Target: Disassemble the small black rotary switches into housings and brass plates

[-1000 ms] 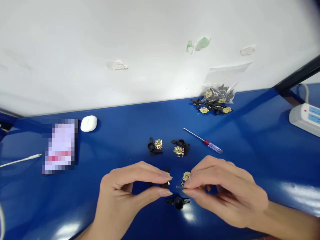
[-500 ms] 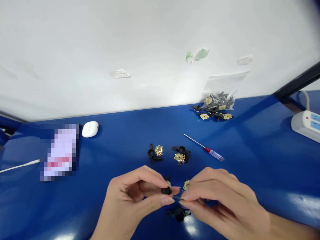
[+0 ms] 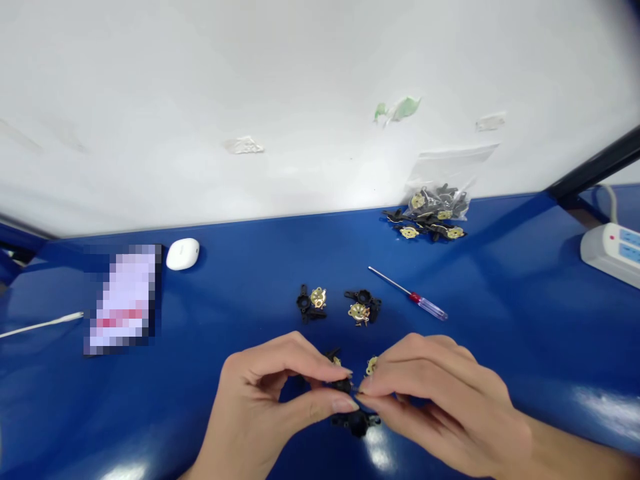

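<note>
Our left hand (image 3: 277,400) pinches a black bracket (image 3: 343,385), our right hand (image 3: 440,400) a small spring (image 3: 355,388), the two held tip to tip.

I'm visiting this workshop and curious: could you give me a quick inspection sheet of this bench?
Surface: glossy blue bench.
Parts: black plastic pieces with brass plates; more in and beside a plastic bag.
Hands: left hand pinches a black plastic piece; right hand holds a tiny spring to it.
Clutter: screwdriver; white rounded object; pixelated rectangle.
Cables: white cable; power strip with its cable.
Surroundings: white wall with tape scraps.
</note>
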